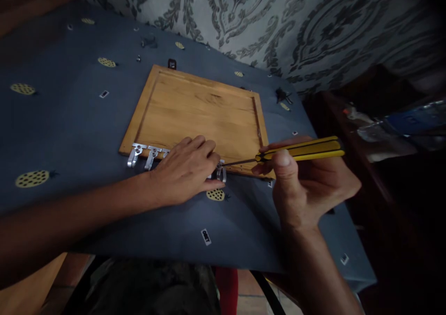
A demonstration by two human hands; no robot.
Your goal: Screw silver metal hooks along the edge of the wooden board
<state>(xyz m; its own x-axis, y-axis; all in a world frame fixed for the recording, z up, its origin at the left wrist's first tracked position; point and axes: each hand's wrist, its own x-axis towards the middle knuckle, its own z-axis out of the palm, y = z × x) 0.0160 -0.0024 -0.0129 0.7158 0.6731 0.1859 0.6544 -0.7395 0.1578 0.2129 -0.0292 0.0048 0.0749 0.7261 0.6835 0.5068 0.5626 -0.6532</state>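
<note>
A wooden board lies flat on a blue patterned tablecloth. Several metal hooks stick out along its near edge. My left hand rests palm down on that edge, fingers curled around one metal hook at the right. My right hand grips a screwdriver with a yellow and black handle. Its thin shaft points left and its tip touches the hook by my left fingers.
Small screws and dark bits lie scattered at the far side of the cloth, with a dark piece beyond the board's right corner. A dark side table with cluttered items stands at the right. Patterned wallpaper is behind.
</note>
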